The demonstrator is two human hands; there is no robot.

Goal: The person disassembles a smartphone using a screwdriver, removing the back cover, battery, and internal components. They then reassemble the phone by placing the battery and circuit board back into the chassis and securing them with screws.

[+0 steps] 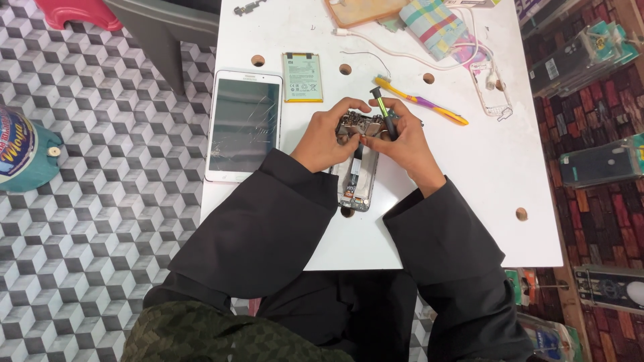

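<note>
An opened phone body (pixel 357 179) with bare circuit parts lies on the white table (pixel 469 201) in front of me. My left hand (pixel 329 137) grips its upper left edge and steadies it. My right hand (pixel 402 141) holds a small black and green screwdriver (pixel 384 112) upright, its tip down on the top part of the phone. Both sleeves are dark. The phone's upper end is partly hidden by my fingers.
A white tablet (pixel 243 125) with a cracked screen lies to the left, a flat battery (pixel 302 77) behind it. A yellow and purple toothbrush (pixel 422 102), a checked cloth (pixel 433 25), a white cable (pixel 402 53) and a clear phone frame (pixel 492 87) sit at the back. Phone cases (pixel 597 164) fill the right side.
</note>
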